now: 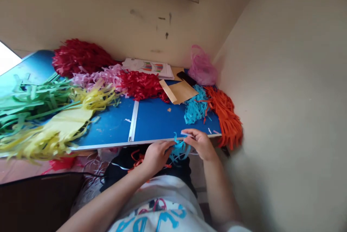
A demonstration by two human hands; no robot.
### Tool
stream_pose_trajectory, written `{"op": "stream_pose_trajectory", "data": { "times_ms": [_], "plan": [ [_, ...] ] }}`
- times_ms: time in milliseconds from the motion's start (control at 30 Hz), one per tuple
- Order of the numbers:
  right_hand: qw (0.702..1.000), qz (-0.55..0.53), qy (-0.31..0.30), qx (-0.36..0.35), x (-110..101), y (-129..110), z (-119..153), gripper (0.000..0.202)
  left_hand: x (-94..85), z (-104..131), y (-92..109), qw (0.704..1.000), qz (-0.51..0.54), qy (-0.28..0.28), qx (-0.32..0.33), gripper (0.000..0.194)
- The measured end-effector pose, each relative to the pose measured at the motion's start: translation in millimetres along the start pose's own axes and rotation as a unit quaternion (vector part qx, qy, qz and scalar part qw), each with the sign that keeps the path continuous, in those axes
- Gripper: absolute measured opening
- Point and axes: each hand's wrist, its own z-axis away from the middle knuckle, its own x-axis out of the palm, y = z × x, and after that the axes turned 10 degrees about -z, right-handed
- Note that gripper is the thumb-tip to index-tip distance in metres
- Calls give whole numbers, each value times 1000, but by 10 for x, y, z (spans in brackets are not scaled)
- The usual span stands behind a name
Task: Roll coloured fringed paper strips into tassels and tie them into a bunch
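A small bunch of light blue fringed paper [180, 151] hangs just past the table's front edge, over my lap. My left hand [158, 156] is closed on its left side, fingers pinched. At the right of the bunch my right hand [202, 144] pinches a short pale strip [187, 134] between thumb and fingers. Whether this strip is joined to the blue fringe I cannot tell. Orange fringe scraps [137, 161] lie on my lap behind the left forearm. More blue fringe [195, 105] rests on the table beyond my hands.
A blue table [159, 123] bears green [32, 98], yellow [70, 119], pink [101, 76] and red fringe [142, 85]. Orange fringe [226, 116] droops over its right end. Behind are a brown envelope [180, 91], dark phone-like object [187, 78], printed sheets [149, 67] and pink bag [202, 69].
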Motion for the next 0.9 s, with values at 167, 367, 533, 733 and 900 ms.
{"op": "stream_pose_trajectory", "data": {
  "times_ms": [167, 367, 533, 733, 900],
  "plan": [
    [988, 101, 34, -110, 446, -22, 100, 15, -351, 195, 137, 993, -81, 72, 50, 40],
    [991, -129, 39, -7, 823, 41, 209, 25, -452, 297, 294, 974, 170, 114, -95, 16],
    [959, -268, -19, 85, 974, 191, 181, 29, -410, 300, 258, 934, 292, 125, -164, 22],
    [980, -189, 17, 51, 981, 270, 204, 19, -379, 326, 191, 936, 290, 111, -165, 22],
    [971, -232, 1, 61, 972, 362, 191, 19, -405, 300, 216, 890, 402, 71, -203, 29]
  ]
}}
